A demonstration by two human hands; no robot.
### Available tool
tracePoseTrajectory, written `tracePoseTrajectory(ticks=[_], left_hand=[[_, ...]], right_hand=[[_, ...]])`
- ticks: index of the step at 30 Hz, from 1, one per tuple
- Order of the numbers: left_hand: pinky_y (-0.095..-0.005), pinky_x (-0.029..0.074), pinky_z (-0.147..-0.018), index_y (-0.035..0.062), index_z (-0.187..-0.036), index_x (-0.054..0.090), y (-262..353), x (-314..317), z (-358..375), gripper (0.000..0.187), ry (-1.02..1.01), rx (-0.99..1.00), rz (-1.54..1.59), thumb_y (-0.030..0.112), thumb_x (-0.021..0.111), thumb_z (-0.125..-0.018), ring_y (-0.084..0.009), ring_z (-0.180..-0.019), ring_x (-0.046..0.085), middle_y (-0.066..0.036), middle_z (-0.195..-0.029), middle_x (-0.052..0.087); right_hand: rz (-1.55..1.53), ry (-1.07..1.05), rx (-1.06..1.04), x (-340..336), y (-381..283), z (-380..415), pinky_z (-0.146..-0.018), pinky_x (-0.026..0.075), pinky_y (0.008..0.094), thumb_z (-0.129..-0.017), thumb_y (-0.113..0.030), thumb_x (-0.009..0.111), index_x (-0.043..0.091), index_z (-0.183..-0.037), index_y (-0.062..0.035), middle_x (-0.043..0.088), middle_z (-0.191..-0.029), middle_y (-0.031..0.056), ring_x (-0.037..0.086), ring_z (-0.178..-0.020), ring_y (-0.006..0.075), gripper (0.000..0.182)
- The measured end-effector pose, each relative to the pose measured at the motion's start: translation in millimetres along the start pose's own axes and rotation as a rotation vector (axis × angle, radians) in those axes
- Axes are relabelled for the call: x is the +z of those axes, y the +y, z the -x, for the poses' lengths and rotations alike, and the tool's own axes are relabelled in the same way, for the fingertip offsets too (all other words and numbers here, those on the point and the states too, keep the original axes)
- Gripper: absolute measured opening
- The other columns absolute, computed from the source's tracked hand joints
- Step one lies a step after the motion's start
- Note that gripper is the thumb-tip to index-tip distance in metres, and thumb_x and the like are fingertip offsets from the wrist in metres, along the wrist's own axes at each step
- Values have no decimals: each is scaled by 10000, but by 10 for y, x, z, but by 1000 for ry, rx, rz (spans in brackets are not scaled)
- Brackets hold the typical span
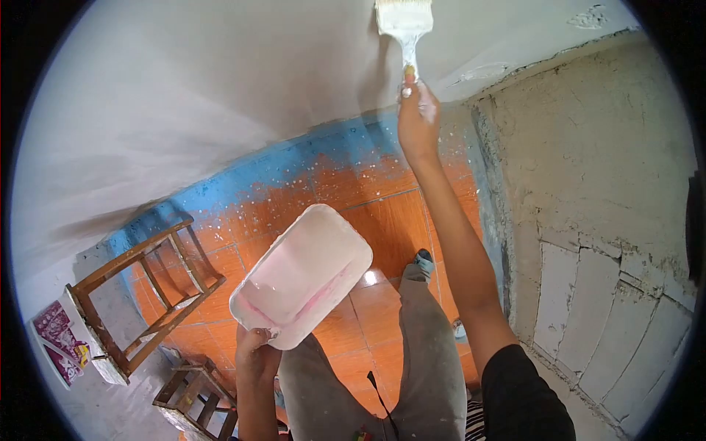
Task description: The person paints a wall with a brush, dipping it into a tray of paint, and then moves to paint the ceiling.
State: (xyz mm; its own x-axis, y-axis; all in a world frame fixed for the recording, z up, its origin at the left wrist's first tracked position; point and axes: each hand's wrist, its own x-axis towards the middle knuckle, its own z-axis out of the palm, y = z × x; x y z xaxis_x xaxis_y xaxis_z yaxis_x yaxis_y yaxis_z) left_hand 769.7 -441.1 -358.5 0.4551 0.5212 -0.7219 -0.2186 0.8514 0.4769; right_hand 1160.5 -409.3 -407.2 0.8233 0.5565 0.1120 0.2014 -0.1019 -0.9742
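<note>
My right hand (420, 117) is closed round the handle of a wide paintbrush (404, 20), raised high on the arm. White paint coats the brush, and spots of it mark my fingers. The bristles are up against the pale wall (220, 81), partly cut off by the top edge of the view. Lower down, my left hand (257, 353) grips a rectangular paint tub (301, 268) by its near corner. The tub is tilted, with whitish paint and pink streaks inside; the fingers under it are hidden.
A wooden ladder-like stand (136, 253) leans at the left, with a smaller wooden stool (195, 393) below it. A purple-and-white container (62, 342) is beside them. The orange tiled floor (382, 220) has white paint specks. At the right is a rough wall (603, 147) with exposed blocks.
</note>
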Motion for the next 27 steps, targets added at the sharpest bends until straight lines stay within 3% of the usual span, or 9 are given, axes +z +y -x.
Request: tracePoseTrajectory(ticks=[3,6,9,12,15,18,21,23,27], left_hand=[[-428,431,-1081,-26,-1433,349,-112,-100,-53,896,39,8,28,153,719,-637,-296,-1266,511,-149,-1339,509],[-430,444,-1069,-28,-1426,357,-228,-161,-136,882,82,18,61,145,718,-640,-288,-1252,522,-145,-1327,519],[-429,449,-1066,-30,-1423,359,-367,-280,-215,875,104,10,102,129,715,-640,-285,-1245,528,-144,-1323,522],[-428,448,-1069,-33,-1426,355,-464,-395,-233,879,156,1,112,112,710,-636,-291,-1247,527,-147,-1325,521],[-437,438,-1083,-16,-1405,410,-482,-409,-227,815,137,9,129,129,707,-659,-299,-1242,541,-140,-1316,550],[-445,434,-1089,-7,-1402,424,-381,-364,-150,795,97,12,137,132,695,-668,-302,-1241,546,-139,-1322,552],[-431,435,-1085,-25,-1427,369,-182,-257,-82,853,84,0,143,112,667,-639,-300,-1256,529,-147,-1336,527],[-424,438,-1082,-33,-1436,345,-76,-274,-38,878,76,-9,131,102,652,-624,-298,-1260,523,-152,-1338,518],[-426,448,-1072,-35,-1432,348,69,-417,-40,877,37,-12,93,101,644,-618,-293,-1248,535,-159,-1330,522]], right_hand=[[-12,-39,95,92,1101,-28,-578,342,239,-1053,-275,460,610,-916,-52,427,-725,-55,386,-652,34,302],[133,-13,290,130,1940,195,-673,426,328,-1035,-347,481,622,-923,9,560,-748,41,525,-724,137,398],[363,24,480,161,2652,325,-793,474,401,-1015,-414,470,662,-1041,45,686,-926,169,646,-867,279,498],[622,-131,711,152,3209,172,-878,472,449,-994,-443,459,669,-1092,63,694,-1063,251,654,-1007,392,557],[352,-82,735,362,2562,122,-855,478,447,-996,-411,456,679,-1100,55,704,-1027,249,663,-983,379,527],[363,-126,590,322,1845,46,-804,477,419,-1004,-397,469,683,-1062,63,699,-914,233,665,-884,313,511],[359,-107,552,251,702,251,-677,438,346,-1027,-367,468,667,-923,42,636,-762,119,579,-731,175,467],[229,-102,433,253,58,426,-617,375,303,-1039,-360,468,597,-816,1,527,-703,38,471,-677,115,443],[58,11,129,452,-344,478,-558,291,265,-1053,-375,468,464,-708,-71,387,-668,-50,342,-638,60,460]])
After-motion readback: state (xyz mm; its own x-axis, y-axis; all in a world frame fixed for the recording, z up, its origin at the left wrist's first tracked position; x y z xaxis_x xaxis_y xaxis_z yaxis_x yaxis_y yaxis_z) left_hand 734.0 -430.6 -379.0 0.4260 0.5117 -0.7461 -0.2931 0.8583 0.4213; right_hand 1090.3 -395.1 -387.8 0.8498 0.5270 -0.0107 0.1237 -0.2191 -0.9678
